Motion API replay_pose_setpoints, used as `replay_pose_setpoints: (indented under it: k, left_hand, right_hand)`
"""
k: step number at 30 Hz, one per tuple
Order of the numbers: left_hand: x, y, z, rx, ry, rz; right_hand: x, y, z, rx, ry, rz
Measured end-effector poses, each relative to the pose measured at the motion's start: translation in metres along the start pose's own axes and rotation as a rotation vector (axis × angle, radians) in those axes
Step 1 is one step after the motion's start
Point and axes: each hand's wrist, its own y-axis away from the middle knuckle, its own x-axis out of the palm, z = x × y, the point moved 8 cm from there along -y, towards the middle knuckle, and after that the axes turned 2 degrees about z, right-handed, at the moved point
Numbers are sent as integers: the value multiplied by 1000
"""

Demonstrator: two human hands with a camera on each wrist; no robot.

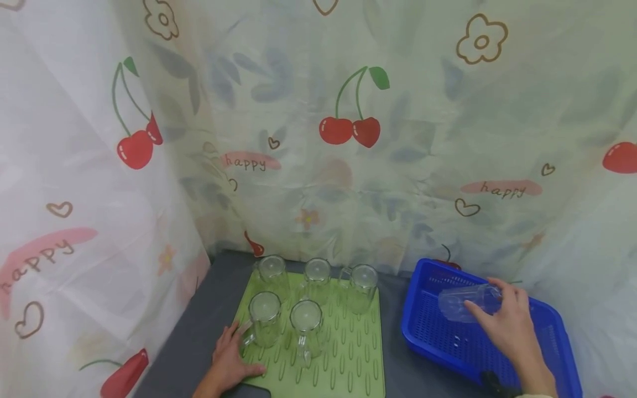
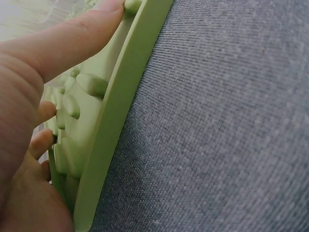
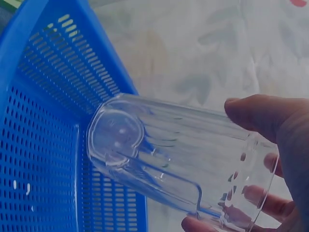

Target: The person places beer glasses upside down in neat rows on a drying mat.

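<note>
Lying sideways in the right hand (image 1: 507, 323) grip, glass mug (image 1: 465, 303) above blue basket (image 1: 423, 326).

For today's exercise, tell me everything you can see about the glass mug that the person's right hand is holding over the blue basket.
The glass mug is clear, with vertical ribs down its sides, a thick round base and a handle along one side. It looks empty. It lies tipped on its side in the air above the blue basket, base pointing away from the right hand, which grips it near the open rim with thumb on top and fingers beneath. Nothing else touches it. It sits apart from the five mugs on the green mat.
</note>
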Motion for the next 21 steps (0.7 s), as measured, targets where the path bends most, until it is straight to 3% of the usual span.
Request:
replay_pose_setpoints:
  k: [21]
  left_hand:
    - [1, -1, 0, 6, -26, -16]
  right_hand:
    - [2, 18, 43, -54, -192, -71]
